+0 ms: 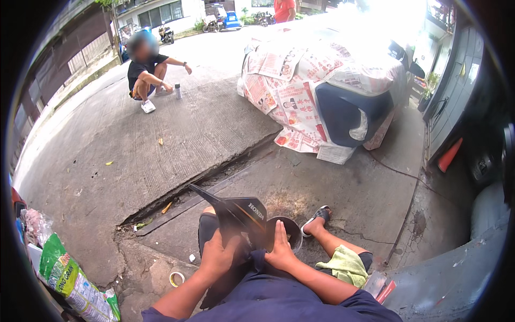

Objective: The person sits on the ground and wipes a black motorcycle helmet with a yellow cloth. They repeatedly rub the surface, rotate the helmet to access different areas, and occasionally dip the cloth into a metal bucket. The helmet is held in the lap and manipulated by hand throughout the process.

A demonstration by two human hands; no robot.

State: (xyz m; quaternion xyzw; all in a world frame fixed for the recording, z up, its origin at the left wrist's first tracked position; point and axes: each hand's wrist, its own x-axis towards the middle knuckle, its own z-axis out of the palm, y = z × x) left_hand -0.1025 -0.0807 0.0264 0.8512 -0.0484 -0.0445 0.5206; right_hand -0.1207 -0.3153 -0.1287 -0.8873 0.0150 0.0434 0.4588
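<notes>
A black motorcycle fairing panel (241, 213) with an orange stripe and Honda lettering stands tilted between my knees. Its narrow pointed arm reaches up and left. My left hand (220, 251) grips the panel's lower left side, thumb over the front. Close by its right side is my right hand (281, 246), index and middle fingers straight and together; whether it bears on the panel is hidden. Just behind those fingers stands a dark bucket (297, 231), partly covered. A light green cloth (345, 265) drapes over my right thigh.
A vehicle masked with newspaper (293, 100) leaves a dark blue panel (350, 112) exposed. One person (145, 72) squats near a spray can (178, 91). A drain gap (225, 167) crosses the concrete. Around me are a tape roll (177, 279), a green sack (76, 281) and an orange cone (450, 155).
</notes>
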